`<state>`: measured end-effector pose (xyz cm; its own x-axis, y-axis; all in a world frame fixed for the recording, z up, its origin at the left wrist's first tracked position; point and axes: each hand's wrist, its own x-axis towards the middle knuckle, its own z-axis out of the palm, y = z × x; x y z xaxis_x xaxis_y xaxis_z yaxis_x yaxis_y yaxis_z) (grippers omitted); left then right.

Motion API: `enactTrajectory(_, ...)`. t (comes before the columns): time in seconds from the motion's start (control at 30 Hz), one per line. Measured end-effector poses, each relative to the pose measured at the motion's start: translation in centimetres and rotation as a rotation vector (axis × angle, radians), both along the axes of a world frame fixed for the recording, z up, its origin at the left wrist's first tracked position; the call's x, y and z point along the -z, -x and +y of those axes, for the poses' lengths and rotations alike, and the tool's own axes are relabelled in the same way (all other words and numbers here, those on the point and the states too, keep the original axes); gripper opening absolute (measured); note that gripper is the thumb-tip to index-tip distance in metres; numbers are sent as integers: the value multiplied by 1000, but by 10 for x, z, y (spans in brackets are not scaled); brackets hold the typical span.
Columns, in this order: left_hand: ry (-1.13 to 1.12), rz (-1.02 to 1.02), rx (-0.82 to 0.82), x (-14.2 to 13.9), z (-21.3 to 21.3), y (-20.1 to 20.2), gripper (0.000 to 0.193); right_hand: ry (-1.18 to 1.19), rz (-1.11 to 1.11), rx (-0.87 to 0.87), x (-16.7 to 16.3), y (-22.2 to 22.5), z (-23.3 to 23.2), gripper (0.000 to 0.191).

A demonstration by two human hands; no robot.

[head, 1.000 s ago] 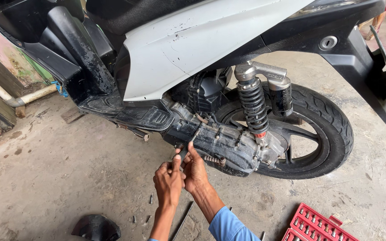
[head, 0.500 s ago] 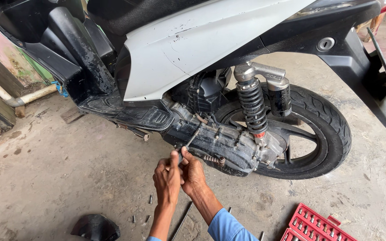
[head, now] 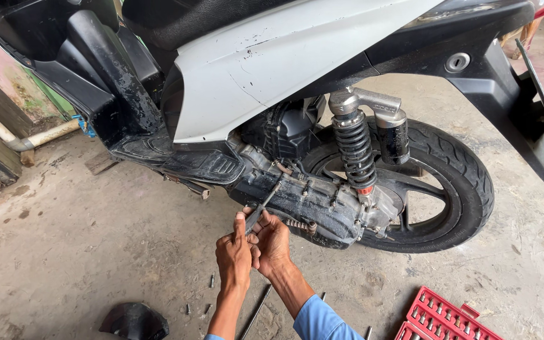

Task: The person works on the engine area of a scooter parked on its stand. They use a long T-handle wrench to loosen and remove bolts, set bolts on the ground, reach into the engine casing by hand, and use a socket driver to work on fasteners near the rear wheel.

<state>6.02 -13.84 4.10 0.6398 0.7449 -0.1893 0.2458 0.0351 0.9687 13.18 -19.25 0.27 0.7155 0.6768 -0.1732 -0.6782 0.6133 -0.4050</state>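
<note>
A white and black scooter stands before me, its dirty black engine case (head: pixel 322 204) low beside the rear wheel (head: pixel 454 182). My left hand (head: pixel 234 255) and my right hand (head: pixel 273 242) are pressed together just below the front of the case. Both grip a slim metal wrench (head: pixel 260 208) that slants up to the case's front edge. The tool's tip meets the case near a bolt, and I cannot tell what it engages. A coil shock absorber (head: pixel 355 148) rises behind the case.
A red socket tray (head: pixel 442 318) lies at the bottom right. A black plastic cover (head: pixel 135 321) sits on the concrete at the bottom left, with several loose bolts (head: pixel 211 281) near it. A thin rod (head: pixel 256 311) lies under my arms. A pipe (head: pixel 39 135) runs along the left wall.
Both hands have stayed clasped on the wrench at the case's front. The tool's handle has swung slightly; the view has shifted a little.
</note>
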Motion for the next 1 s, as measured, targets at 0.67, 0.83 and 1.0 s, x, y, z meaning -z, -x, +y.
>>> enactTrajectory(0.67,59,-117,-42,5,5,3,55,24,-52,-20,1,3,0,43)
enactTrajectory(0.83,66,-69,-37,-7,-1,4,45,72,-39,0,-6,5,-2,39)
enactTrajectory(1.0,-178,-50,-38,-9,-6,7,35,176,13,59,9,0,5,36)
